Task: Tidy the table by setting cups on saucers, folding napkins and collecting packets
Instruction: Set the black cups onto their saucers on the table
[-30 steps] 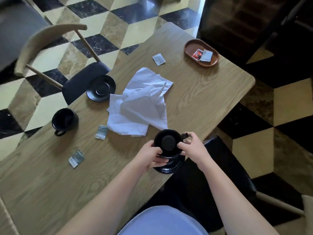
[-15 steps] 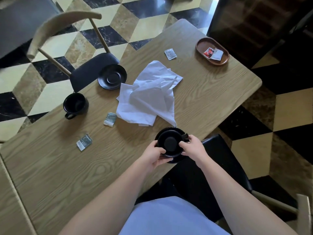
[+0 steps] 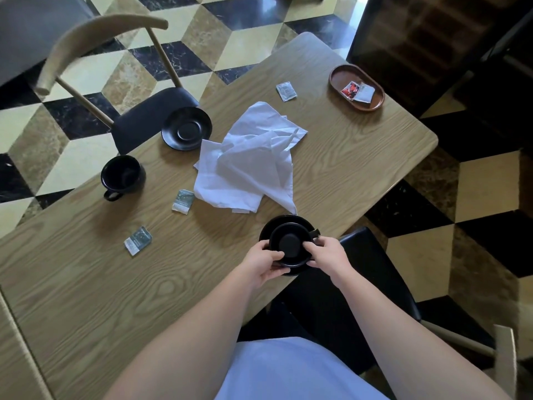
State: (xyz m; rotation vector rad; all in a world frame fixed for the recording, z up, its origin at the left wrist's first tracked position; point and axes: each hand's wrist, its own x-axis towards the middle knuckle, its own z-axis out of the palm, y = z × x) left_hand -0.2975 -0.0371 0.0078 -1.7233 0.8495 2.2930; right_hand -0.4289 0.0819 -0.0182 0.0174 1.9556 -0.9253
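Observation:
A black cup (image 3: 290, 246) sits on a black saucer (image 3: 284, 223) at the table's near edge. My left hand (image 3: 262, 262) grips the cup's left side and my right hand (image 3: 327, 254) grips its right side near the handle. A second black cup (image 3: 122, 176) stands alone at the left, and an empty black saucer (image 3: 186, 131) lies farther back. Crumpled white napkins (image 3: 249, 164) lie in the middle. Three packets lie loose: one (image 3: 138, 241) at the near left, one (image 3: 183, 200) beside the napkins, one (image 3: 286, 91) at the back.
A brown oval tray (image 3: 337, 75) at the back right holds two packets (image 3: 358, 91). The wooden table (image 3: 86, 284) has a chair (image 3: 150, 116) at its far side and a black chair seat (image 3: 372, 272) at the near right. The floor is checkered tile.
Both hands carried the cup and saucer forward from beyond the table's edge and lowered them onto the table. My view shifted, so the table's things appear farther right.

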